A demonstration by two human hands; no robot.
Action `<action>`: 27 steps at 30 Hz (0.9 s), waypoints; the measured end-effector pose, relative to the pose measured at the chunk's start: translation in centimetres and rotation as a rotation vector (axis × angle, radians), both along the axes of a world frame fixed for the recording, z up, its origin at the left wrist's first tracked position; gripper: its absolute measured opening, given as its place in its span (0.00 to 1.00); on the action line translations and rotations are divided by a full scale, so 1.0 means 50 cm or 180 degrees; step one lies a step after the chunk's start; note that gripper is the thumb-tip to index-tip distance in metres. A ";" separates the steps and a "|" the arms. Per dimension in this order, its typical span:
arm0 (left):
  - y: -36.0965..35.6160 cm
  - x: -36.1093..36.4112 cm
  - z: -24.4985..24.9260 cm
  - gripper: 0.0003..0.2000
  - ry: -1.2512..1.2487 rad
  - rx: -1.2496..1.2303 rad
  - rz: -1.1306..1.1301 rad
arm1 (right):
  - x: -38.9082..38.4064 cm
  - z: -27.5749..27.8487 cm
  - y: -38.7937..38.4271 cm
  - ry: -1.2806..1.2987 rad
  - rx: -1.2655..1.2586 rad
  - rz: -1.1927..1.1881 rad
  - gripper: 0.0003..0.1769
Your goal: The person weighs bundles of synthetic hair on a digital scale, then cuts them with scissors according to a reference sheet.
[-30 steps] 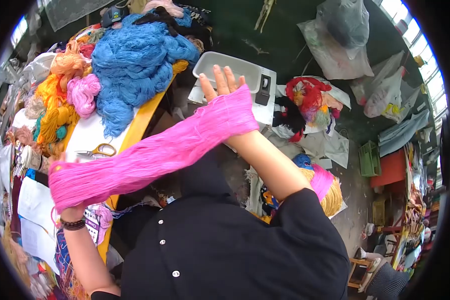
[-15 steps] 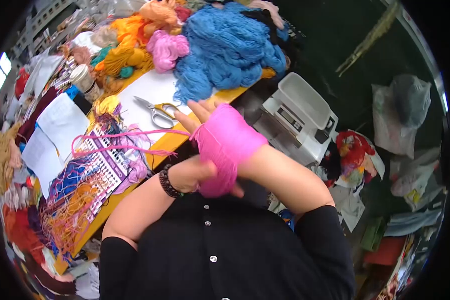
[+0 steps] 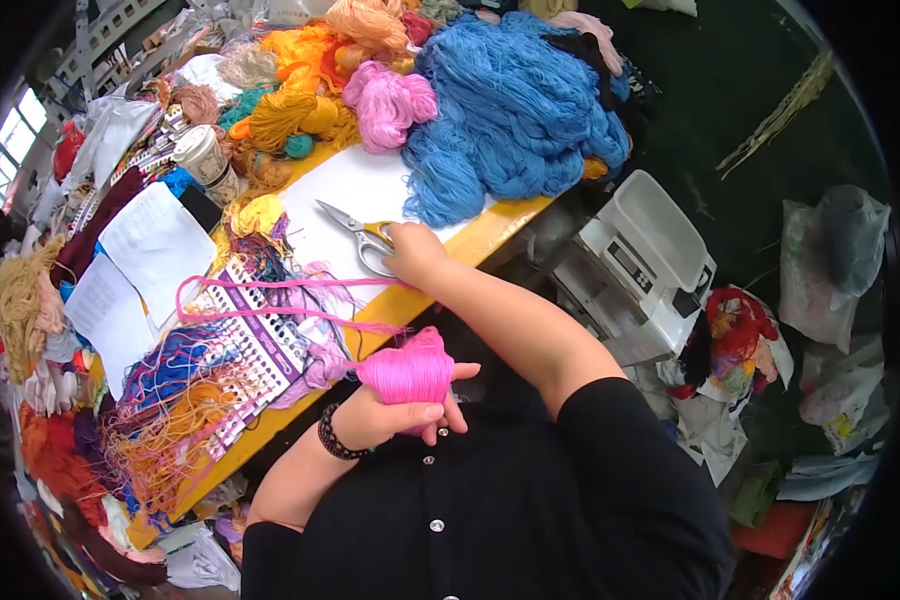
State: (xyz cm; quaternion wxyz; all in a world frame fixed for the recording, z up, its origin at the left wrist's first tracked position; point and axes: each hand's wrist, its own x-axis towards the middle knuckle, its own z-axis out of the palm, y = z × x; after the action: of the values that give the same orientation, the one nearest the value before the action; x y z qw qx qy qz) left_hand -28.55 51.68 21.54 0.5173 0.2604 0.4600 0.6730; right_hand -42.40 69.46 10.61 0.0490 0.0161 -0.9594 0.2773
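Observation:
A wound bundle of bright pink yarn (image 3: pixel 410 370) rests in my left hand (image 3: pixel 375 415), which has the dark beaded bracelet at its wrist. The thumb lies across the bundle's lower part and some fingertips stick out on its right. My right hand (image 3: pixel 417 254) is closed on the handles of the scissors (image 3: pixel 342 217), which lie on white paper (image 3: pixel 355 185) with their blades pointing to the upper left. A loose pink strand (image 3: pixel 270 315) loops over the table's left part.
Blue yarn (image 3: pixel 515 105) is heaped at the yellow table edge (image 3: pixel 495 232). Orange and pink skeins, a paper cup (image 3: pixel 202 155), written sheets (image 3: pixel 155 240) and a thread card (image 3: pixel 270 345) lie leftward. A grey-white scale (image 3: pixel 635 270) stands to the right.
The pink bundle has come off my right hand and is now in my left. My right hand has moved up to the scissors' handles. The view has shifted slightly.

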 end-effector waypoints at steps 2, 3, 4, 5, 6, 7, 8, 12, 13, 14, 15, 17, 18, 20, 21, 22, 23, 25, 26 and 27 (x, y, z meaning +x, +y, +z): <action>-0.018 -0.002 0.003 0.27 0.0086 -0.0049 0.0072 | -0.021 -0.022 -0.014 0.0365 0.0102 -0.0095 0.12; -0.023 -0.002 0.001 0.27 0.0166 0.0004 0.0125 | -0.036 -0.019 -0.014 -0.0045 0.0283 -0.0005 0.12; -0.026 -0.005 -0.001 0.27 0.0153 -0.0009 0.0118 | -0.047 -0.016 -0.011 -0.0463 0.0471 0.0085 0.12; -0.028 -0.008 -0.003 0.26 0.0143 -0.0082 0.0110 | -0.055 -0.014 -0.005 -0.0580 0.0507 0.0104 0.13; -0.028 -0.008 -0.004 0.26 0.0141 -0.0149 0.0096 | -0.062 -0.011 0.003 -0.0688 0.0546 0.0116 0.13; -0.024 -0.006 -0.003 0.26 0.0133 -0.0133 0.0147 | -0.068 -0.015 0.018 -0.0645 0.0440 0.0198 0.14; -0.019 -0.006 -0.003 0.26 0.0138 -0.0131 0.0124 | -0.070 -0.012 0.035 -0.0956 -0.0012 0.0103 0.15; 0.001 -0.007 0.001 0.26 0.0158 -0.0105 0.0031 | 0.032 0.045 0.131 -0.1543 -0.2646 0.0091 0.14; 0.011 -0.009 0.003 0.26 0.0166 -0.0125 -0.0010 | 0.086 0.056 0.152 -0.1142 -0.2969 0.0014 0.17; 0.028 -0.012 0.010 0.25 0.0239 -0.0016 -0.0040 | 0.148 0.069 0.174 -0.0726 -0.3275 -0.0087 0.20; 0.045 -0.019 0.010 0.25 0.0287 0.0009 -0.0084 | 0.206 0.079 0.203 -0.0321 -0.3196 -0.0219 0.22; 0.092 -0.030 0.022 0.25 0.0407 0.0034 -0.0112 | 0.335 0.111 0.249 0.0090 -0.2930 -0.0801 0.22; 0.125 -0.034 0.048 0.26 0.0504 0.0118 -0.0195 | 0.394 0.128 0.269 0.0123 -0.2754 -0.1213 0.20; 0.207 -0.019 0.103 0.29 0.0598 0.0372 -0.0154 | 0.514 0.112 0.308 0.0239 -0.2818 -0.1702 0.17; 0.248 0.001 0.146 0.30 0.0706 0.0537 -0.0212 | 0.569 0.100 0.312 0.0396 -0.3012 -0.1888 0.16; 0.290 0.024 0.192 0.29 0.0933 0.0873 -0.0349 | 0.620 0.098 0.305 0.0587 -0.3147 -0.2149 0.15; 0.322 0.052 0.226 0.29 0.0948 0.1149 -0.0340 | 0.663 0.087 0.298 0.0559 -0.2922 -0.2684 0.14; 0.366 0.086 0.291 0.30 0.1157 0.1716 -0.0325 | 0.742 0.039 0.293 0.0818 -0.3177 -0.3137 0.13; 0.367 0.085 0.305 0.31 0.1217 0.1913 -0.0212 | 0.774 0.016 0.292 0.0824 -0.3176 -0.3414 0.14; 0.368 0.083 0.318 0.32 0.1278 0.2110 -0.0094 | 0.802 -0.007 0.290 0.0833 -0.3187 -0.3686 0.15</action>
State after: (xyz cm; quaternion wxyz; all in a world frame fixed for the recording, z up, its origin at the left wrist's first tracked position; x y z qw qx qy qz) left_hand -24.38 70.09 37.44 0.3144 0.5467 0.3059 0.7132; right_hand -2.31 83.95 10.27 0.3004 -0.4792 -0.5617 0.6038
